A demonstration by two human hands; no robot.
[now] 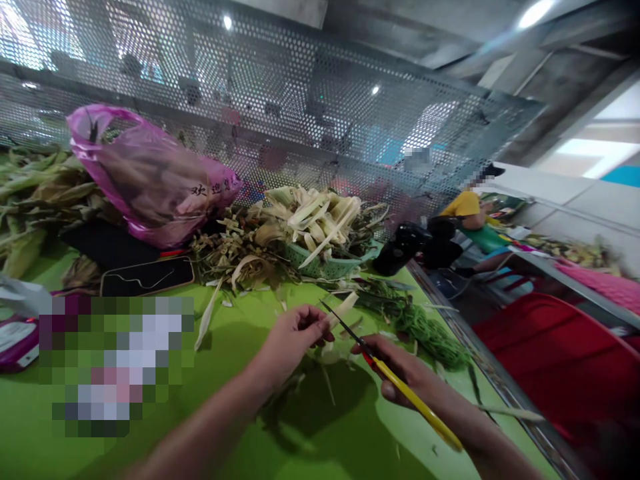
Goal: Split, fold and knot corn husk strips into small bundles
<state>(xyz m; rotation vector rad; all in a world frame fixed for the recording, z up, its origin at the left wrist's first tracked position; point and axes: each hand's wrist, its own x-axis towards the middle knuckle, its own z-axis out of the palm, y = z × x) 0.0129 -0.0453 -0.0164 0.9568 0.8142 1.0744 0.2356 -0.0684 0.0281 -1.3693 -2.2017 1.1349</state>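
My left hand [293,337] is closed in a pinch on a pale strip of corn husk [344,309] above the green table [240,347]. My right hand [400,370] is closed around yellow-handled scissors [400,387]. Their dark blades [345,323] point up and left and cross the husk strip close to my left fingers. Loose husk scraps lie on the table under both hands.
A green basket [325,267] heaped with pale husk strips stands behind. A pink plastic bag [145,180], a dark phone [147,277] and corn ears [30,200] lie at the left. Green fibre pile [425,330] lies right. A perforated metal screen [300,100] backs the table. A seated person [470,220] is at the far right.
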